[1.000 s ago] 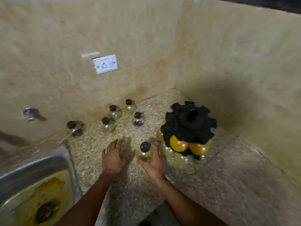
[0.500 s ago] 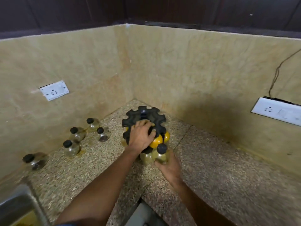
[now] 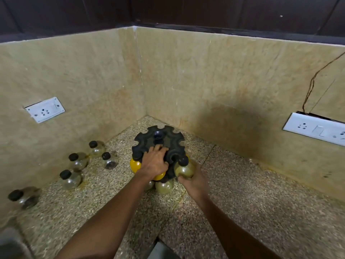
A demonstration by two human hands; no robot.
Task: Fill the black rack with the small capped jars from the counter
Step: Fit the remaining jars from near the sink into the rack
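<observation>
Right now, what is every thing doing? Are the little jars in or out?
Black rack: upright, partly filled.
Left hand: pressing on the rack's top.
Right hand: holding one jar.
Held jar: capped, at a rack slot.
Yellow jars: hanging in the rack.
Five loose jars: capped, out on the counter.

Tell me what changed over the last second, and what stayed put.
The right hand carried its olive jar from the open counter up to a notch in the black rack. The left hand left the counter and now presses on the rack's top. The five loose jars by the left wall, like the nearest one, stayed where they were.
</observation>
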